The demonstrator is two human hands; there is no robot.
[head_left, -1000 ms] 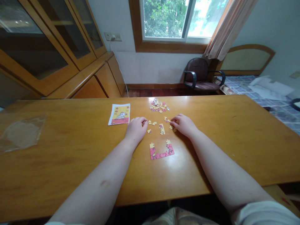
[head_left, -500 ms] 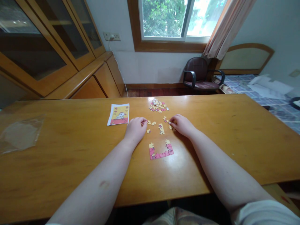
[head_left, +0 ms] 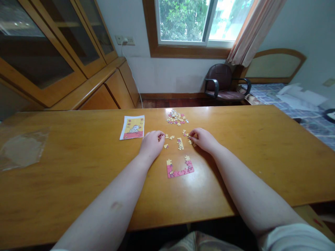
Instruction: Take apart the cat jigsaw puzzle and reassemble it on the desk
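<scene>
Wooden bench (head_left: 104,195) lies under my arms. Nothing has moved since a moment ago: my left hand (head_left: 153,142) and right hand (head_left: 203,138) stay narrow beside loose pieces (head_left: 171,137), holding any or not, I cannot tell; the joined pink border (head_left: 180,173), nearer me, has not grown.

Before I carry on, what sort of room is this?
Most likely a bedroom in a home, perhaps doubling as a study. The bed headboard at right suggests the first; the brown office-style armchair and glass-doored wooden cabinet hint at the second.
</scene>
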